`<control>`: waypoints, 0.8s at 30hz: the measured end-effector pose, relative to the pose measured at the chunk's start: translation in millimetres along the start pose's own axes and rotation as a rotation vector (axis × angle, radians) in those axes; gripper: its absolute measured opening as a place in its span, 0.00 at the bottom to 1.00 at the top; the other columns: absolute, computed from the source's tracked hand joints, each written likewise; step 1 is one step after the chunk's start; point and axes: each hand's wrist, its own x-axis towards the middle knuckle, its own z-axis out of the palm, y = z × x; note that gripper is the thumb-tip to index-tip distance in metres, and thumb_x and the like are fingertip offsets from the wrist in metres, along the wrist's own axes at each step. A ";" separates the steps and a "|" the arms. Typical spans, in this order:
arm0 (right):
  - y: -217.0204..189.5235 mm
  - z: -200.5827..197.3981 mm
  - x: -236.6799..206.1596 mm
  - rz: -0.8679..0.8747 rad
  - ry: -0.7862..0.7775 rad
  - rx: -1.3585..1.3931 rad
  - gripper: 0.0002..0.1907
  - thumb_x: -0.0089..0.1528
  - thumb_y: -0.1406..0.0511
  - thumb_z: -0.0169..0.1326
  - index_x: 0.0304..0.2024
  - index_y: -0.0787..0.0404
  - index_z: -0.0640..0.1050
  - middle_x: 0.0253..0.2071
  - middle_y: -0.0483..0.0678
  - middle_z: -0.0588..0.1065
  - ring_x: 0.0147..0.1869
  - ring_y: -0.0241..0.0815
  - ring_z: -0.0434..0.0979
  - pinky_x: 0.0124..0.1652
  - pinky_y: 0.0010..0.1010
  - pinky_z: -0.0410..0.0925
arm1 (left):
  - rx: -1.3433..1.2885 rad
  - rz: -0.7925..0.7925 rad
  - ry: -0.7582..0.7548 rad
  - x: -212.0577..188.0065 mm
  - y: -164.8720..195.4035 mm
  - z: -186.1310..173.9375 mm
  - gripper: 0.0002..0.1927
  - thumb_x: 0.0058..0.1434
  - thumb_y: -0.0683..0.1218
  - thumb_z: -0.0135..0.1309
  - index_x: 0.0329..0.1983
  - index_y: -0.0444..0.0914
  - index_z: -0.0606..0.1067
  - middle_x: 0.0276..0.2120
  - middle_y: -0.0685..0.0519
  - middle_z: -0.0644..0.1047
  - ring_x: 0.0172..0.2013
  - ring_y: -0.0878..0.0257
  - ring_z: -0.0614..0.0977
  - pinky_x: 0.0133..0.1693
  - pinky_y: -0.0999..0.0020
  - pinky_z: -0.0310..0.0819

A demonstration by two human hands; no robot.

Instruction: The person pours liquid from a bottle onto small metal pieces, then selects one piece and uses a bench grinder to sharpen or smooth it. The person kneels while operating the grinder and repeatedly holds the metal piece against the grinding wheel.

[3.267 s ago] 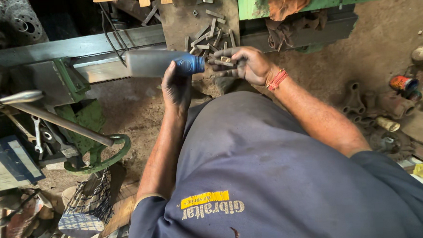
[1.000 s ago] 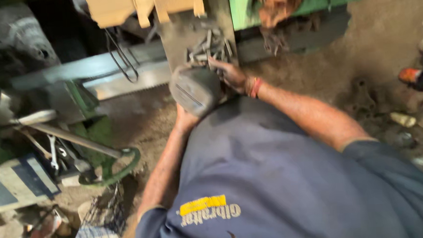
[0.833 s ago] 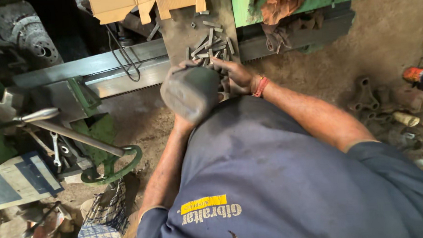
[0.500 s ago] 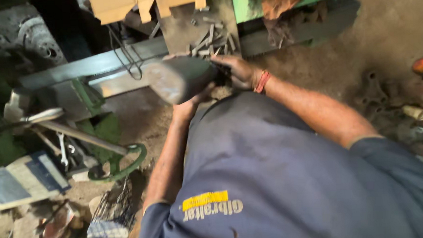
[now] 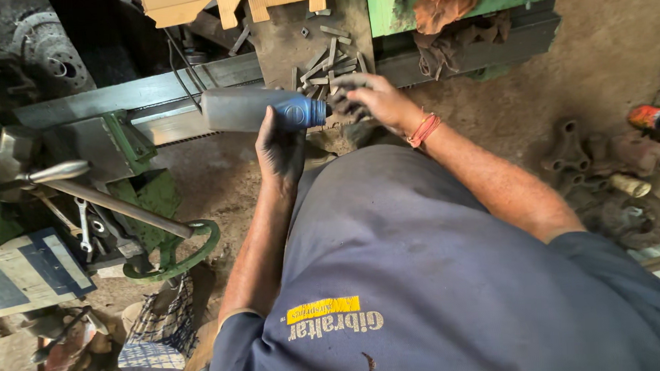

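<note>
Grey plastic bottle [image 5: 249,109], one, with a blue neck end, held level above the dirt floor in front of the bench [image 5: 294,42]. Left hand [image 5: 280,147], one, blackened with grime, its grip wrapped around the blue end from below. Right hand [image 5: 371,98], one, with one red thread band [image 5: 422,129] at the wrist, at the bottle's mouth; fingers curled there, and whether they pinch a cap cannot be told. Loose metal bits [image 5: 325,67], a pile too jumbled to count, on the bench just behind the hands. Spanner [image 5: 85,226], one, lying at far left. Green ring-shaped casting [image 5: 173,255], one, on the floor. Rust-coloured rag [image 5: 448,2], one, draped on the green machine body.
</note>
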 end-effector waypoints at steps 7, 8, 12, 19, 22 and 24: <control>22.8 -13.1 15.2 -0.354 0.203 -0.396 0.28 0.61 0.80 0.50 0.65 0.69 0.68 0.56 0.54 0.77 0.59 0.42 0.80 0.57 0.31 0.75 | -0.067 -0.014 0.019 -1.5 4.8 -6.3 0.21 0.64 0.49 0.61 0.56 0.33 0.74 0.53 0.45 0.78 0.57 0.54 0.78 0.65 0.56 0.68; 23.3 -12.5 13.7 -0.403 0.217 -0.442 0.28 0.61 0.80 0.51 0.65 0.70 0.69 0.57 0.55 0.77 0.61 0.44 0.80 0.59 0.33 0.74 | -0.073 -0.016 0.021 -2.5 5.4 -6.1 0.21 0.64 0.49 0.61 0.55 0.33 0.74 0.53 0.45 0.79 0.57 0.54 0.78 0.65 0.56 0.68; 22.1 -5.5 9.2 -0.478 0.323 -0.677 0.25 0.62 0.80 0.55 0.62 0.70 0.72 0.59 0.58 0.76 0.62 0.46 0.80 0.61 0.35 0.72 | -0.116 -0.035 0.063 -2.6 5.8 -6.3 0.20 0.64 0.49 0.63 0.54 0.33 0.74 0.51 0.46 0.78 0.55 0.55 0.78 0.64 0.56 0.69; 16.9 -3.3 17.5 -0.271 0.173 -0.207 0.22 0.68 0.75 0.50 0.66 0.67 0.67 0.59 0.55 0.76 0.59 0.43 0.82 0.53 0.34 0.78 | -0.162 -0.049 0.105 0.0 6.5 -5.2 0.20 0.61 0.48 0.65 0.51 0.34 0.75 0.49 0.47 0.79 0.53 0.56 0.80 0.62 0.58 0.72; 13.8 -5.7 14.3 -0.266 0.087 -0.134 0.22 0.69 0.74 0.50 0.66 0.66 0.66 0.59 0.55 0.77 0.59 0.43 0.82 0.52 0.33 0.77 | -0.169 -0.045 0.113 0.2 8.0 -3.1 0.19 0.61 0.48 0.65 0.50 0.34 0.75 0.48 0.47 0.79 0.52 0.56 0.80 0.62 0.57 0.73; 12.1 -5.8 11.0 -0.292 0.031 -0.075 0.21 0.70 0.75 0.50 0.66 0.66 0.68 0.59 0.56 0.77 0.62 0.43 0.80 0.54 0.32 0.76 | -0.159 -0.044 0.121 0.1 8.8 -2.5 0.19 0.61 0.48 0.65 0.50 0.34 0.75 0.48 0.48 0.79 0.52 0.57 0.80 0.62 0.57 0.73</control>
